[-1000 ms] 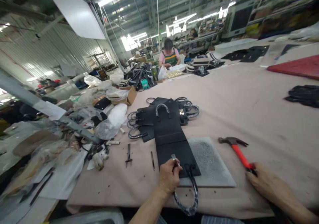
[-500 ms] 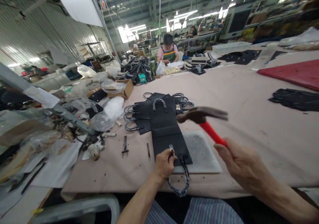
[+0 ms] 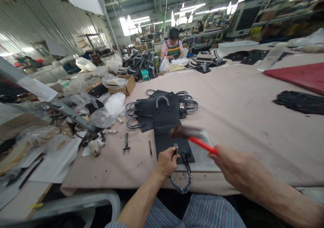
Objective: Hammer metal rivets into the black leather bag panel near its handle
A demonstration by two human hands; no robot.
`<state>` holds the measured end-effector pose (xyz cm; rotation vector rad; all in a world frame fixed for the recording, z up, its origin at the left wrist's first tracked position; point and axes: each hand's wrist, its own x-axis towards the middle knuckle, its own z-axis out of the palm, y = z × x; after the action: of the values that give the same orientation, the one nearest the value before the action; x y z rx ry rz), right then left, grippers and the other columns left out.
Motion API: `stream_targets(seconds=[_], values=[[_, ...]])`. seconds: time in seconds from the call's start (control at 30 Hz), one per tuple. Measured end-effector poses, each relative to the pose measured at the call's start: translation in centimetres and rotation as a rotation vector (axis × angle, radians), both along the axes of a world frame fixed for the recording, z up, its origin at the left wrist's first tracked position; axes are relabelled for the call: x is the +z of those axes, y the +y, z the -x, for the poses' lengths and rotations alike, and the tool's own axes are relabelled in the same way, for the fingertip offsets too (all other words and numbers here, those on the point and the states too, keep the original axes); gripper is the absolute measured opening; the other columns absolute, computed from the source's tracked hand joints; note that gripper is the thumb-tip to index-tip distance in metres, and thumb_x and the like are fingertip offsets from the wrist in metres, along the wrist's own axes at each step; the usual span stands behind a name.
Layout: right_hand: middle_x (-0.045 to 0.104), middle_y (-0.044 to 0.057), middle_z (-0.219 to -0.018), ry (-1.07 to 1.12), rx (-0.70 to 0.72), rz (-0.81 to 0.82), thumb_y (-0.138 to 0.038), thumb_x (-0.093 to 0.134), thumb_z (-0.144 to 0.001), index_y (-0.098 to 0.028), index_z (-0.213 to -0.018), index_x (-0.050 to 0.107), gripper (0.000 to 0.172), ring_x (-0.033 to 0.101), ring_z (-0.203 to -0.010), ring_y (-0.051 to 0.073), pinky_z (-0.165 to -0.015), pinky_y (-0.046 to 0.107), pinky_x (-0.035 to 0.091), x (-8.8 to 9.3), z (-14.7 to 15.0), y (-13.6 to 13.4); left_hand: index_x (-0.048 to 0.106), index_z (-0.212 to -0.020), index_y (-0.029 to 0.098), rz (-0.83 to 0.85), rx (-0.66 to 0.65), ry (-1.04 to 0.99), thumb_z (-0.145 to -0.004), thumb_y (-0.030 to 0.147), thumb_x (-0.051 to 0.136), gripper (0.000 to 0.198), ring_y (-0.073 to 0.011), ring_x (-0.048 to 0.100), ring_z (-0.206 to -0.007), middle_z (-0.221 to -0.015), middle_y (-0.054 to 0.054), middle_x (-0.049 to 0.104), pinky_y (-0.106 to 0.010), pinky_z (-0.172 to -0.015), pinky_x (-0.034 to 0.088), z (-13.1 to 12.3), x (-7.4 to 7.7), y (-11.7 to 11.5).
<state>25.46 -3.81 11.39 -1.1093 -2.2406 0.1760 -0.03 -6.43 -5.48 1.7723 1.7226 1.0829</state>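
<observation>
My left hand (image 3: 165, 162) is closed round a small metal punch (image 3: 175, 149) stood upright on a black leather panel (image 3: 170, 141). The panel lies over a grey stone slab (image 3: 202, 155), and its braided handle (image 3: 182, 184) hangs off the table's front edge. My right hand (image 3: 234, 167) grips the red handle of a hammer (image 3: 194, 136). The hammer's head is blurred and sits just above the punch's top.
A stack of black panels with braided handles (image 3: 152, 111) lies beyond. Pliers (image 3: 126, 143) and an awl (image 3: 150, 149) rest left of the panel. Bags and clutter (image 3: 76, 120) crowd the left side. A person in a green apron (image 3: 173, 49) works at the far end. Red mat (image 3: 298, 74) far right.
The hammer was lifted from the table by my right hand, raised, and has now swung down towards the punch. My left hand has kept the punch in place.
</observation>
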Motion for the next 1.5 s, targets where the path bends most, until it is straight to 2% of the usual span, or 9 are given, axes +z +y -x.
stream_targets(seconds=[0.13, 0.4, 0.5, 0.67, 0.87, 1.13, 1.23, 1.37, 1.5], values=[[0.052, 0.0, -0.053, -0.286, 0.053, 0.193, -0.059, 0.036, -0.102, -0.023, -0.078, 0.051, 0.046, 0.041, -0.041, 0.014, -0.049, 0.032, 0.018, -4.4, -2.4, 1.6, 0.068, -0.096, 0.022, -0.01, -0.015, 0.013, -0.087, 0.017, 0.062, 0.012, -0.0178, 0.07, -0.084, -0.091, -0.003, 0.075, -0.026, -0.079, 0.052, 0.1, -0.3, 0.0], [0.054, 0.006, -0.061, -0.126, -0.391, 0.874, -0.058, 0.026, -0.095, -0.024, -0.073, 0.049, 0.047, 0.05, -0.047, 0.02, -0.048, 0.033, 0.035, -14.1, -10.6, 5.4, 0.069, -0.098, 0.023, -0.015, -0.009, -0.023, -0.086, 0.015, 0.065, 0.015, -0.0176, 0.072, -0.088, -0.093, -0.002, 0.076, -0.026, -0.084, 0.054, 0.1, -0.5, -0.2], [0.061, 0.013, -0.07, -0.236, -0.451, 0.639, -0.049, 0.033, -0.097, -0.024, -0.074, 0.052, 0.039, 0.061, -0.059, 0.028, -0.054, 0.039, 0.041, -16.9, -11.9, 6.0, 0.068, -0.099, 0.022, -0.013, -0.003, -0.038, -0.086, 0.015, 0.065, 0.014, -0.0178, 0.072, -0.089, -0.094, -0.002, 0.076, -0.026, -0.084, 0.053, 0.1, -0.3, -0.1], [0.06, 0.02, -0.13, -0.149, -0.128, 0.047, -0.031, 0.042, -0.099, -0.014, -0.124, 0.06, 0.034, 0.059, -0.116, 0.036, -0.094, 0.049, 0.048, -15.9, -4.8, 4.2, 0.068, -0.096, 0.022, 0.024, -0.002, -0.042, -0.087, 0.016, 0.063, 0.012, -0.0172, 0.07, -0.085, -0.092, -0.002, 0.075, -0.026, -0.083, 0.052, 0.1, 0.5, 0.0], [0.059, 0.012, -0.135, -0.081, 0.139, 0.115, -0.022, 0.042, -0.102, -0.019, -0.13, 0.061, 0.034, 0.052, -0.126, 0.029, -0.104, 0.048, 0.042, -16.4, 6.0, 1.6, 0.069, -0.094, 0.021, 0.067, 0.012, -0.089, -0.087, 0.017, 0.06, 0.012, -0.0173, 0.068, -0.085, -0.09, -0.003, 0.074, -0.028, -0.084, 0.052, 0.1, 0.9, -0.1], [0.06, 0.012, -0.133, -0.047, 0.095, 0.123, -0.022, 0.047, -0.099, -0.018, -0.126, 0.065, 0.033, 0.051, -0.124, 0.029, -0.105, 0.048, 0.038, -17.4, 6.3, 1.3, 0.058, -0.094, 0.016, 0.074, 0.399, -0.88, -0.08, 0.057, 0.07, 0.045, -0.0188, 0.073, -0.077, -0.087, -0.005, 0.072, -0.036, -0.076, 0.061, 2.9, 2.5, 2.4], [0.059, 0.012, -0.134, -0.047, 0.087, 0.126, -0.023, 0.046, -0.1, -0.018, -0.127, 0.064, 0.033, 0.05, -0.125, 0.03, -0.106, 0.048, 0.036, -17.4, 6.3, 1.3, 0.06, -0.092, 0.016, 0.151, 0.47, -0.655, -0.075, 0.059, 0.073, 0.048, -0.0188, 0.071, -0.071, -0.082, -0.004, 0.071, -0.033, -0.07, 0.059, 7.1, 3.3, 2.0], [0.059, 0.012, -0.134, -0.05, 0.092, 0.122, -0.023, 0.046, -0.1, -0.017, -0.126, 0.065, 0.033, 0.05, -0.124, 0.03, -0.105, 0.049, 0.036, -17.4, 6.4, 1.3, 0.063, -0.077, 0.018, 0.426, 0.554, 0.057, -0.087, 0.045, 0.062, 0.028, -0.0228, 0.07, -0.072, -0.072, -0.007, 0.07, -0.03, -0.068, 0.053, 12.5, 3.5, -0.4], [0.06, 0.012, -0.133, -0.041, 0.094, 0.104, -0.025, 0.046, -0.098, -0.018, -0.125, 0.066, 0.034, 0.052, -0.122, 0.031, -0.103, 0.049, 0.038, -17.8, 6.4, 1.4, 0.068, -0.089, 0.016, 0.548, 0.601, 0.629, -0.093, 0.032, 0.056, 0.021, -0.0301, 0.071, -0.091, -0.092, -0.016, 0.074, -0.035, -0.078, 0.05, 13.5, 3.6, -2.4]])
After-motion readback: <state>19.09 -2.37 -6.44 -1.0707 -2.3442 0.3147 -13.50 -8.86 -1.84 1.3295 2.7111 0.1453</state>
